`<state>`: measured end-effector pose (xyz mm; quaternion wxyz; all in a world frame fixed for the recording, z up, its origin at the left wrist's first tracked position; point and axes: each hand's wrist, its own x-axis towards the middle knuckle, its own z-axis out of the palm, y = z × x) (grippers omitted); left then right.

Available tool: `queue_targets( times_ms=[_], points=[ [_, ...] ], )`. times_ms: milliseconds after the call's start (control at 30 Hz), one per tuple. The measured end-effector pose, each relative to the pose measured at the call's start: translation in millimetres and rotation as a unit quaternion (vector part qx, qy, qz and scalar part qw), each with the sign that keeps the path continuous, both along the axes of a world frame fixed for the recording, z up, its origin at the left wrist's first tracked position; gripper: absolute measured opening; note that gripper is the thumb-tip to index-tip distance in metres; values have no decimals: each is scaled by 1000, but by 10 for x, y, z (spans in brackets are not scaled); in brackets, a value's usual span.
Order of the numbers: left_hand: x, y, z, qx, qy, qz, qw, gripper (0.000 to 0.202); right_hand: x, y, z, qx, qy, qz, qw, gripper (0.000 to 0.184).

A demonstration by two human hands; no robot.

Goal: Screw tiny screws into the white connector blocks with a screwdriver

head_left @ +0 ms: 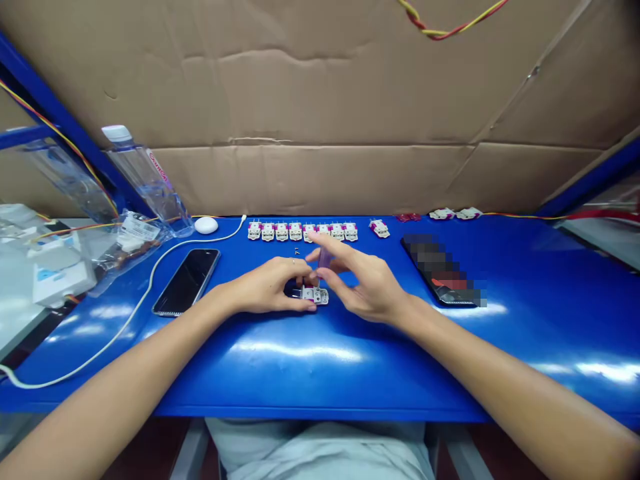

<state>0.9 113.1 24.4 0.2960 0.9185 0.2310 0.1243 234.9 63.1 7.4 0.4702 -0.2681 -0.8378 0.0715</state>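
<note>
My left hand (267,287) rests on the blue table, its thumb and fingers closed around a small white-and-magenta plastic connector (317,295) with metal pins. Above that connector, my right hand (373,283) pinches a screwdriver (325,259) with a translucent purple handle, held roughly upright. Its tip is hard to make out; it points down at the connector. Just beyond my hands lie tiny screws (297,251). Behind them stands a row of several similar connectors (282,231), partly covered by my right fingers. One more single connector (380,229) sits tilted to the right of that row.
A phone (187,281) and a white cable (150,287) lie on the left, near a white round object (206,225) and a water bottle (145,177). On the right are a dark flat pack (435,270), red pieces (409,217) and white parts (455,213). Cardboard (320,100) walls the back.
</note>
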Motion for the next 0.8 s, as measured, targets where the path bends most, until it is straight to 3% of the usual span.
queue_targets(
  times_ms=[167,300,400,567,800],
  points=[
    [9,-15,15,9,5,5,1000,27,25,10,-3,21,16,-8,1000,56],
    [11,-10,16,12,9,4,1000,30,38,16,-12,-11,2,-1,1000,55],
    [12,2,10,12,7,0,1000,30,46,22,-14,16,13,-19,1000,46],
    [13,7,16,8,11,-2,1000,29,37,9,38,16,0,-7,1000,54],
    [-2,7,-6,14,11,-1,1000,33,36,-5,68,41,25,-31,998,49]
  ],
)
